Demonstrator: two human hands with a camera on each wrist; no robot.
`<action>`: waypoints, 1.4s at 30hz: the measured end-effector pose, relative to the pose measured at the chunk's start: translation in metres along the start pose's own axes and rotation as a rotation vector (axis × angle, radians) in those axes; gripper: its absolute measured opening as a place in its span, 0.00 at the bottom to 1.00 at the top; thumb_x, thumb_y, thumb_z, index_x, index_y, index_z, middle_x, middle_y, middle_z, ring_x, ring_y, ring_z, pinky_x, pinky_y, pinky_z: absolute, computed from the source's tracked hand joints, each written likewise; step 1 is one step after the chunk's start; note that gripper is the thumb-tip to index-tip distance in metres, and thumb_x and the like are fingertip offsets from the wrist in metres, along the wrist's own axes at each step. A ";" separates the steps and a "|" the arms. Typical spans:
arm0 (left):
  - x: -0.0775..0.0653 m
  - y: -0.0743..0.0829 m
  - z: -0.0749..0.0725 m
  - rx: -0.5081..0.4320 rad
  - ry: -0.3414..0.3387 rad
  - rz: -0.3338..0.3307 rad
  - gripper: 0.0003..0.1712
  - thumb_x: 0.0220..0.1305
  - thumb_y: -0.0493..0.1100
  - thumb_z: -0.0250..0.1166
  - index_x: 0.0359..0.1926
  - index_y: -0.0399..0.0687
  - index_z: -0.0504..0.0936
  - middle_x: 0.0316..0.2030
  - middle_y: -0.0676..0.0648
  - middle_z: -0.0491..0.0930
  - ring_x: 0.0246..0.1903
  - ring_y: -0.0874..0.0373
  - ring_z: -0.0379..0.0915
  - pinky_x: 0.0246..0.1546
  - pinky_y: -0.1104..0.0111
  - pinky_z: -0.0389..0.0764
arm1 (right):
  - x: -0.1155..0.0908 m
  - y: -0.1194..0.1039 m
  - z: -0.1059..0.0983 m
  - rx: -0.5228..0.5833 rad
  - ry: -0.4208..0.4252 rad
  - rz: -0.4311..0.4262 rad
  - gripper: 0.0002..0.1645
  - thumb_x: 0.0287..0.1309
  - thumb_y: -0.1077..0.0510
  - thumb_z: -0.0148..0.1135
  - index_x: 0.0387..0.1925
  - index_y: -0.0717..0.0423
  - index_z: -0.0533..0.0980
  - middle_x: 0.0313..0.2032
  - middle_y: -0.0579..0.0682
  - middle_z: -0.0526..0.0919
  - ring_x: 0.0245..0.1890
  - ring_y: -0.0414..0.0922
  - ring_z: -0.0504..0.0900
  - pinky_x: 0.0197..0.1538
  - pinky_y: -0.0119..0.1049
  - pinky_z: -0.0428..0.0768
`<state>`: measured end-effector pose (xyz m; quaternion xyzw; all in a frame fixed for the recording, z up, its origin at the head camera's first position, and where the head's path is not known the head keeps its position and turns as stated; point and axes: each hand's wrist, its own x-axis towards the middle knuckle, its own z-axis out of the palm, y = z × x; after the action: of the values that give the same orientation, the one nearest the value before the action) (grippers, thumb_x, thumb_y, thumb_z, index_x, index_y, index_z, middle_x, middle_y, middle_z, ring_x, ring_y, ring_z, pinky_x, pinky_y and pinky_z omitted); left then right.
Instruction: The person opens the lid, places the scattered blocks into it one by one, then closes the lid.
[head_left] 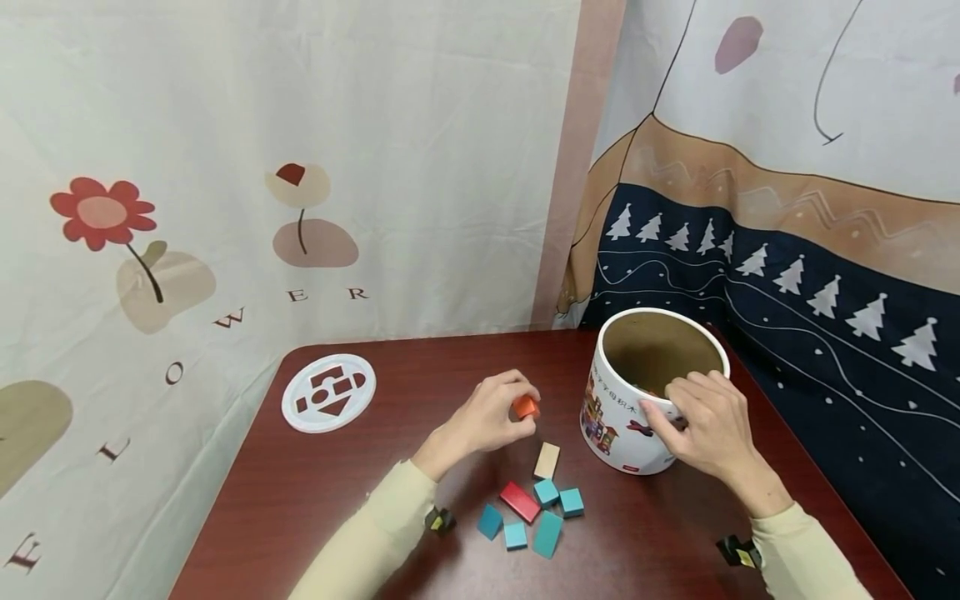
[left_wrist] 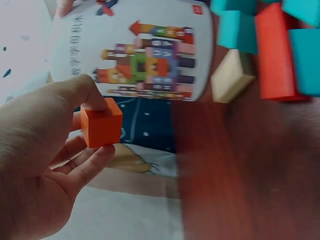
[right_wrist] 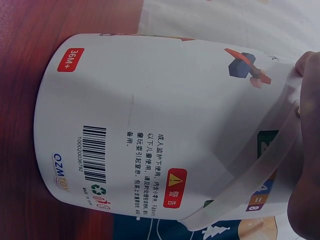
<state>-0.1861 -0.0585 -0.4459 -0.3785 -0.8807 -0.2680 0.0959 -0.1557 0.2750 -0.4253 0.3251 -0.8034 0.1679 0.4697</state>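
My left hand (head_left: pixel 480 415) pinches an orange cube block (head_left: pixel 527 407) between thumb and fingers, above the table and left of a white bucket (head_left: pixel 617 429). The left wrist view shows the orange cube (left_wrist: pixel 102 127) at the fingertips, with the bucket's printed block castle (left_wrist: pixel 155 65) behind it. My right hand (head_left: pixel 705 421) grips the bucket's near right rim, thumb on the outer wall and fingers over the edge. In the right wrist view the bucket's wall (right_wrist: pixel 110 100) fills most of the picture, with its pale handle strap (right_wrist: pixel 245 187) hanging along it. The bucket stands upright; its contents are mostly hidden.
Below my left hand lie a beige block (head_left: pixel 547 461), a red block (head_left: pixel 520 502) and several teal blocks (head_left: pixel 547 534) in a loose group. A white oval board (head_left: pixel 315 418) with shaped cutouts lies at the table's back left. Printed curtains (head_left: pixel 450 167) border the dark red table (head_left: pixel 300 517).
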 end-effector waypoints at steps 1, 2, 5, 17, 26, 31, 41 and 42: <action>0.004 0.001 -0.003 -0.001 0.010 0.010 0.15 0.55 0.41 0.70 0.45 0.45 0.88 0.42 0.53 0.79 0.35 0.66 0.73 0.35 0.76 0.79 | 0.000 0.000 0.000 0.000 -0.001 0.000 0.28 0.61 0.41 0.58 0.11 0.49 0.64 0.13 0.39 0.61 0.16 0.42 0.60 0.22 0.38 0.55; 0.009 0.003 -0.006 -0.003 0.021 0.021 0.15 0.55 0.41 0.71 0.45 0.45 0.88 0.42 0.53 0.79 0.36 0.66 0.73 0.36 0.76 0.79 | 0.000 0.000 0.000 -0.001 -0.002 0.001 0.28 0.61 0.41 0.58 0.11 0.49 0.64 0.13 0.39 0.61 0.16 0.42 0.61 0.22 0.39 0.55; 0.023 0.007 -0.015 -0.001 0.049 0.052 0.15 0.55 0.41 0.71 0.45 0.46 0.87 0.42 0.53 0.79 0.37 0.67 0.72 0.38 0.75 0.80 | -0.002 0.001 0.001 -0.006 -0.008 0.003 0.28 0.61 0.41 0.58 0.11 0.49 0.64 0.13 0.39 0.61 0.16 0.42 0.61 0.23 0.39 0.55; 0.074 0.030 -0.039 -0.003 0.111 0.134 0.15 0.56 0.41 0.70 0.46 0.44 0.88 0.44 0.52 0.79 0.38 0.66 0.72 0.37 0.77 0.77 | 0.002 -0.001 0.000 -0.009 0.003 -0.009 0.28 0.61 0.42 0.58 0.11 0.48 0.63 0.13 0.38 0.59 0.16 0.41 0.59 0.22 0.38 0.54; 0.110 0.053 -0.041 -0.033 0.132 0.211 0.15 0.59 0.41 0.70 0.48 0.44 0.88 0.46 0.51 0.79 0.42 0.65 0.72 0.41 0.81 0.77 | 0.004 -0.002 0.000 -0.017 0.010 -0.022 0.29 0.62 0.42 0.57 0.11 0.49 0.63 0.13 0.38 0.58 0.15 0.41 0.58 0.22 0.38 0.53; 0.129 0.064 -0.037 -0.044 0.117 0.235 0.16 0.59 0.41 0.69 0.49 0.44 0.88 0.47 0.50 0.80 0.42 0.64 0.73 0.41 0.82 0.75 | 0.004 -0.002 0.000 -0.018 0.012 -0.029 0.29 0.63 0.41 0.57 0.11 0.49 0.63 0.13 0.38 0.58 0.15 0.41 0.58 0.21 0.38 0.54; 0.155 0.083 -0.020 -0.021 0.003 0.220 0.17 0.63 0.43 0.69 0.53 0.45 0.86 0.50 0.49 0.79 0.42 0.64 0.74 0.43 0.83 0.76 | 0.005 -0.003 -0.001 -0.027 0.010 -0.027 0.30 0.64 0.41 0.55 0.11 0.49 0.63 0.12 0.39 0.59 0.15 0.41 0.59 0.21 0.38 0.54; 0.157 0.084 -0.018 -0.017 -0.008 0.219 0.17 0.64 0.43 0.68 0.53 0.44 0.86 0.50 0.49 0.79 0.42 0.64 0.74 0.43 0.83 0.76 | 0.005 -0.003 0.000 -0.026 0.011 -0.029 0.30 0.64 0.41 0.55 0.11 0.50 0.63 0.12 0.40 0.59 0.15 0.41 0.59 0.21 0.39 0.54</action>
<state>-0.2355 0.0764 -0.3392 -0.4745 -0.8321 -0.2616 0.1179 -0.1550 0.2714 -0.4211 0.3294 -0.7982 0.1524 0.4807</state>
